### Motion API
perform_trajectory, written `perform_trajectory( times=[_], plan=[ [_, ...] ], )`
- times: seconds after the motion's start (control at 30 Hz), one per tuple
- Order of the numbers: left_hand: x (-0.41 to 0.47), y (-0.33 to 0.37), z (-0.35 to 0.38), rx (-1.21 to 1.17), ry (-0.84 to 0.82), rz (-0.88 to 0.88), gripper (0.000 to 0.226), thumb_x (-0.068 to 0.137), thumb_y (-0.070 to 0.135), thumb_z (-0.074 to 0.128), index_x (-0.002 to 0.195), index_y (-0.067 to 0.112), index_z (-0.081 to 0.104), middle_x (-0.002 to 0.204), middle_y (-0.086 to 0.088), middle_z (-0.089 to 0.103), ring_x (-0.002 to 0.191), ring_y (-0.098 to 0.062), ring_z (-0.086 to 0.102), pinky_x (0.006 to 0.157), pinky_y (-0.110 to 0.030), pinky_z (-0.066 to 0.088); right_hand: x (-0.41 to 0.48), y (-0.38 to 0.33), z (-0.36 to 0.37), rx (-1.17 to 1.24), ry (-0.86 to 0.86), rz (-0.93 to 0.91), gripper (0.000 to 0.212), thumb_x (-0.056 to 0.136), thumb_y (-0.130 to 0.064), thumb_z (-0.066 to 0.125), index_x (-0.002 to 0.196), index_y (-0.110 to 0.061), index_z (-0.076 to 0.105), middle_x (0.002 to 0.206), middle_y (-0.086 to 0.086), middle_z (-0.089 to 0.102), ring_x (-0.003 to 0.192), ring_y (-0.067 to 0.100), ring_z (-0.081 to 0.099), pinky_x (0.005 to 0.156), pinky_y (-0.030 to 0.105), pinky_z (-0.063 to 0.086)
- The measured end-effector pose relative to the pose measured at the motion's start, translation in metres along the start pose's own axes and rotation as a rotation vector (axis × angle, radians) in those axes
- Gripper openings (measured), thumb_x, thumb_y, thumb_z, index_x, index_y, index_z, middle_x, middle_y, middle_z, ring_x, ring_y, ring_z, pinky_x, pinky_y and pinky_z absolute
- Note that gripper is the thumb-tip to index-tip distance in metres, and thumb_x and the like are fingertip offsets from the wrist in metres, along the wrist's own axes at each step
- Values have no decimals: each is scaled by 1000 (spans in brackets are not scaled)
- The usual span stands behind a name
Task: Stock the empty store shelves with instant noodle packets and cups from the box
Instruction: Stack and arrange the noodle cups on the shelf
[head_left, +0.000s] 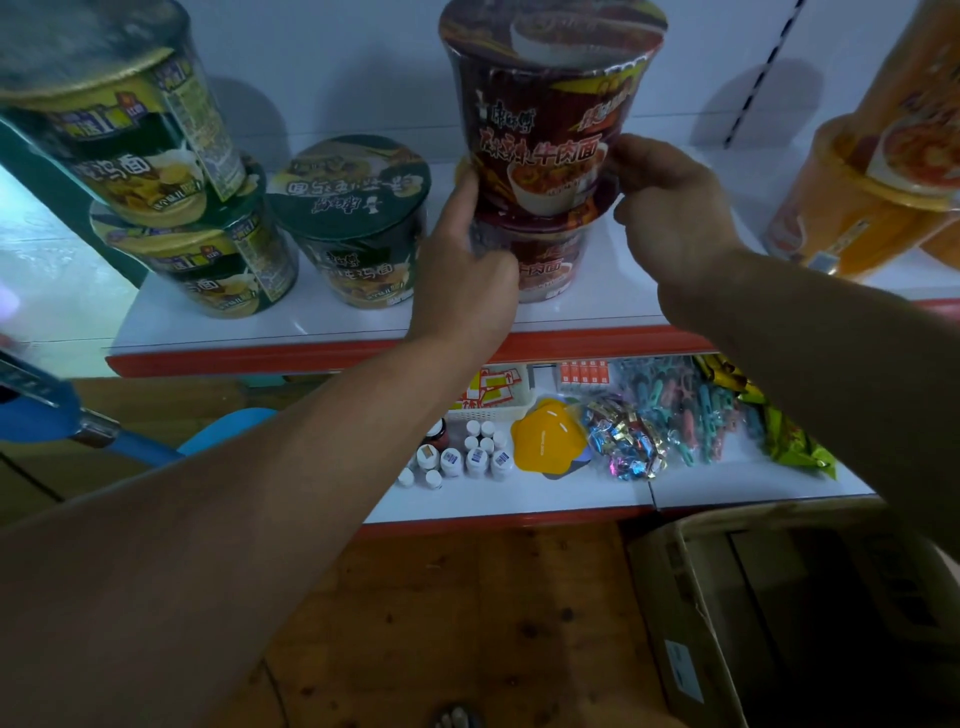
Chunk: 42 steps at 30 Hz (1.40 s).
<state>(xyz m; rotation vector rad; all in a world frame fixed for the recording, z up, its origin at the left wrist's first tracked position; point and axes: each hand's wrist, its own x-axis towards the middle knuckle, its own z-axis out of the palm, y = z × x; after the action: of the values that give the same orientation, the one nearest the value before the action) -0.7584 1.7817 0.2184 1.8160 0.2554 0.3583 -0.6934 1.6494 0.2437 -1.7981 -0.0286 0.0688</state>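
Steadying a two-high stack, the left hand (467, 265) is closed on the lower cup (545, 270), fingers curled across its front and the thumb running up against the left side of the top cup (545, 119). The right hand (675, 218) is cupped round the top cup's right side near its base, fingertips and thumb pressing on the wrapper. Neither hand is free or spread; both are clamped on the red stack from opposite sides.

That two-sided hold looks meant to square the top cup over the one below so the pair stands straight and label-forward. The top cup appears seated on the lower lid, though the hands hide part of the seam.

The stack stands on the white shelf (311, 317), mid-depth. Green cups (358, 223) stand just to its left, some stacked, and orange cups (872, 197) well to the right. The box (727, 597) sits open on the floor, lower right; its contents are too dark to make out.
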Motion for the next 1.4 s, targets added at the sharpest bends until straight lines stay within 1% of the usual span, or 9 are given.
perform_trajectory(
  times=[0.13, 0.27, 0.33, 0.4, 0.57, 0.83, 1.07, 1.27, 1.4],
  plan=[
    [4, -4, -4, -21, 33, -39, 75, 80, -12, 42, 149, 18, 40, 137, 17, 49, 108, 15, 46, 82, 4, 37, 2, 3, -2, -8, 3, 16, 57, 90, 14, 37, 133, -17, 57, 120, -6, 62, 102, 4, 57, 88, 15, 48],
    [4, -3, -3, -116, 37, -102, 73, 82, -15, 38, 149, 13, 38, 148, 3, 49, 127, 0, 45, 100, -15, 39, 7, 7, -4, 52, 26, 110, 36, 96, -7, 55, 131, -13, 58, 134, 5, 59, 124, 22, 55, 108, 39, 44],
    [1, 0, -1, -138, 59, -185, 60, 85, -14, 39, 141, 8, 46, 133, -5, 59, 102, 6, 53, 77, -5, 41, 6, 6, -3, 56, 5, 156, 17, 93, -8, 57, 98, -20, 68, 118, 10, 67, 117, 27, 60, 103, 46, 48],
    [0, -3, 2, -94, 68, -200, 37, 83, -12, 41, 105, 11, 60, 92, 1, 64, 73, 5, 49, 64, -16, 37, 7, 5, -2, 84, -9, 175, 22, 92, -7, 55, 83, -24, 65, 105, 6, 69, 111, 27, 63, 99, 47, 51],
    [1, -10, 3, -118, 54, -197, 56, 81, -14, 39, 111, 27, 62, 93, 24, 66, 89, 12, 55, 75, -13, 44, 6, 14, 0, 132, -21, 131, 33, 96, -7, 55, 129, -12, 58, 108, 0, 64, 111, 23, 61, 97, 37, 53],
    [0, -16, -4, -147, 69, -173, 68, 81, -11, 41, 136, 26, 57, 112, 21, 65, 107, 7, 56, 88, -19, 42, 0, 13, 7, 127, -43, 117, 19, 95, -10, 59, 109, -22, 56, 92, -8, 62, 110, 26, 63, 97, 43, 53],
    [2, -17, -6, -139, 39, -178, 72, 83, -12, 41, 140, 28, 52, 95, 36, 58, 95, 18, 51, 84, -15, 40, 3, 14, 9, 125, -19, 111, 23, 95, -13, 61, 117, -20, 58, 94, -11, 61, 102, 19, 63, 97, 42, 53],
    [1, -18, -8, -121, 110, -140, 52, 83, -9, 41, 107, 32, 62, 89, 36, 62, 89, 20, 53, 85, -16, 40, 2, 14, 9, 60, 1, 94, 44, 94, -15, 62, 137, -15, 52, 124, -3, 61, 119, 18, 57, 107, 40, 46],
    [-4, -7, -8, -108, 118, -7, 76, 69, 1, 40, 143, 17, 49, 137, 16, 54, 130, 0, 46, 108, -18, 39, -1, 9, 9, -24, 43, -56, 42, 99, -17, 54, 140, -26, 51, 145, -6, 50, 133, 10, 45, 110, 32, 40]
  ],
)
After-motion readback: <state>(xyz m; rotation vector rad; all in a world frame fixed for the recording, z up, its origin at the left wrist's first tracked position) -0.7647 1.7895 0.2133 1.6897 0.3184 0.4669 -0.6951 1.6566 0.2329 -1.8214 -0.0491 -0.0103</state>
